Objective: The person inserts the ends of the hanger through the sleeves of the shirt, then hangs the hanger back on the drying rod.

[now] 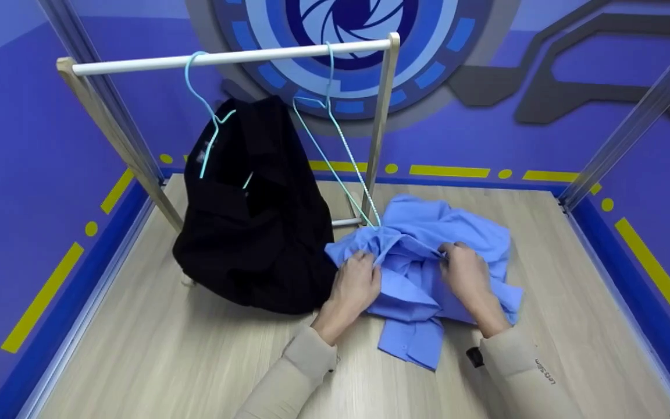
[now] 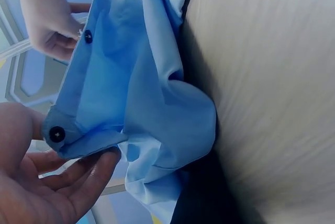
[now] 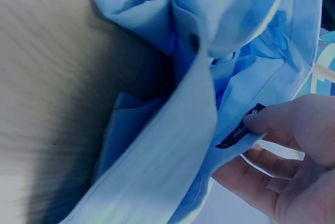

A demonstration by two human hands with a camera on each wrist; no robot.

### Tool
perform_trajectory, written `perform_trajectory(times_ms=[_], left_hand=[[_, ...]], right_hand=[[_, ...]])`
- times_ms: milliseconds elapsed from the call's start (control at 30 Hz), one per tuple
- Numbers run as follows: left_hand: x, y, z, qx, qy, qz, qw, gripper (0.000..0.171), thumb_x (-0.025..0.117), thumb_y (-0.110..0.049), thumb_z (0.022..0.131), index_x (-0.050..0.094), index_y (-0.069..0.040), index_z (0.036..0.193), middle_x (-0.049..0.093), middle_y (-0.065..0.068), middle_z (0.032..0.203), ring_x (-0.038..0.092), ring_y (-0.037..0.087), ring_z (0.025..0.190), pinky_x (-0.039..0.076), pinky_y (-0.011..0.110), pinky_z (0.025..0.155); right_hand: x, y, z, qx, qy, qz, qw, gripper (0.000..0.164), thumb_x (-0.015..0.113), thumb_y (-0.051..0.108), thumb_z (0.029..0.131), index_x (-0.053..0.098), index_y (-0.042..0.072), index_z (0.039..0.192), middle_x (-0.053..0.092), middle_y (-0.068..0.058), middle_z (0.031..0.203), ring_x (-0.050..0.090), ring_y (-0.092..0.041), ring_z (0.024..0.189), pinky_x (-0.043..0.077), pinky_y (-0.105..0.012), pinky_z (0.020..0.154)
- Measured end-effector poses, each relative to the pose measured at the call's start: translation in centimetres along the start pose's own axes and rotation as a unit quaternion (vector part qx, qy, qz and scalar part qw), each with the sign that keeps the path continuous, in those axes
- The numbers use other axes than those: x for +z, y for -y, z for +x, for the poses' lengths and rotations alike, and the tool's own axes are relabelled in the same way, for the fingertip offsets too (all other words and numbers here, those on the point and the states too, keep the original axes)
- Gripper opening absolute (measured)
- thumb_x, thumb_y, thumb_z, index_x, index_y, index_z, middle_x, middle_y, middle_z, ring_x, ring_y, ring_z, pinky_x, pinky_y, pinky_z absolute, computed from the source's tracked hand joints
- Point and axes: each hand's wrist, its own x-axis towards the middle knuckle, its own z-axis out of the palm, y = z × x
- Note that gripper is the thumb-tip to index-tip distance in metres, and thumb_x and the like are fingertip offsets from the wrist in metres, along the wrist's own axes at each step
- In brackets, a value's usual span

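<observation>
A light blue shirt (image 1: pixel 451 221) with dark buttons lies crumpled on the wooden surface. My left hand (image 1: pixel 357 282) pinches the shirt's edge near a dark button (image 2: pixel 57 134), which shows in the left wrist view. On the other side my right hand (image 1: pixel 467 276) grips the shirt's edge, its thumb on a dark label (image 3: pixel 241 129). Between the hands the fabric sags open. A pale teal wire hanger (image 1: pixel 341 137) hangs from the rack just beyond, its lower corner meeting the shirt's far edge in the head view; whether it goes inside is hidden.
A clothes rack with a white rail (image 1: pixel 242 56) and wooden legs stands at the back left. On it, a black garment (image 1: pixel 253 233) hangs from a second teal hanger (image 1: pixel 201 93), close beside my left hand. Blue walls (image 1: pixel 631 174) enclose the light wooden surface (image 1: pixel 567 279).
</observation>
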Motion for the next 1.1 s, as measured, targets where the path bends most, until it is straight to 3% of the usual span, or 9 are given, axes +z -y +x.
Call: perform_trajectory(times_ms=[233, 433, 533, 633, 900, 1100], left_hand=[[0.5, 0.0, -0.6, 0.03, 0.033, 0.031, 0.9985, 0.027, 0.067, -0.026, 0.098, 0.073, -0.001, 0.106, 0.062, 0.015, 0.114, 0.058, 0.033, 0.108, 0.048, 0.044, 0.096], [0.5, 0.3, -0.3, 0.023, 0.028, 0.027, 0.999, 0.025, 0.058, -0.023, 0.102, 0.074, -0.005, 0.103, 0.063, 0.012, 0.116, 0.057, 0.031, 0.111, 0.047, 0.044, 0.098], [0.4, 0.6, 0.1, 0.014, 0.027, 0.034, 0.999, 0.022, 0.062, -0.017, 0.098, 0.071, -0.004, 0.114, 0.061, 0.013, 0.121, 0.056, 0.032, 0.114, 0.047, 0.044, 0.098], [0.3, 0.9, 0.5, 0.011, 0.03, 0.036, 0.9988, 0.037, 0.069, -0.016, 0.094, 0.064, -0.004, 0.129, 0.058, 0.015, 0.128, 0.055, 0.033, 0.119, 0.047, 0.044, 0.1], [-0.6, 1.0, 1.2, 0.047, 0.041, -0.02, 0.9979, 0.063, 0.077, -0.014, 0.09, 0.052, -0.009, 0.148, 0.052, 0.014, 0.143, 0.049, 0.031, 0.133, 0.044, 0.046, 0.106], [-0.6, 1.1, 1.7, 0.082, 0.041, -0.057, 0.9942, 0.068, 0.078, -0.008, 0.089, 0.05, -0.011, 0.15, 0.053, 0.009, 0.147, 0.05, 0.028, 0.135, 0.043, 0.047, 0.106]], right_hand=[[-0.6, 0.3, 0.4, 0.011, -0.028, 0.0, 1.0, 0.016, 0.066, -0.003, 0.089, 0.076, 0.002, 0.1, 0.07, -0.017, 0.091, 0.068, -0.046, 0.077, 0.051, -0.062, 0.062], [-1.3, 0.7, 0.7, 0.005, -0.06, 0.012, 0.998, 0.014, 0.069, -0.002, 0.09, 0.078, 0.003, 0.099, 0.072, -0.014, 0.093, 0.069, -0.043, 0.076, 0.052, -0.061, 0.06], [-1.7, 1.1, 0.8, -0.005, -0.074, 0.018, 0.997, 0.012, 0.072, -0.001, 0.089, 0.079, 0.004, 0.097, 0.072, -0.012, 0.092, 0.07, -0.04, 0.075, 0.052, -0.058, 0.06], [-2.0, 1.6, 0.9, -0.017, -0.083, 0.024, 0.996, 0.01, 0.073, 0.0, 0.09, 0.079, 0.005, 0.096, 0.072, -0.01, 0.091, 0.07, -0.036, 0.073, 0.053, -0.056, 0.059], [-2.5, 2.7, 1.3, -0.048, -0.114, 0.032, 0.992, 0.011, 0.076, 0.0, 0.088, 0.081, 0.007, 0.095, 0.071, -0.008, 0.087, 0.069, -0.032, 0.069, 0.053, -0.052, 0.057], [-2.9, 3.5, 1.3, -0.058, -0.12, 0.037, 0.99, 0.011, 0.077, 0.002, 0.089, 0.081, 0.009, 0.096, 0.072, -0.007, 0.088, 0.07, -0.033, 0.072, 0.053, -0.053, 0.057]])
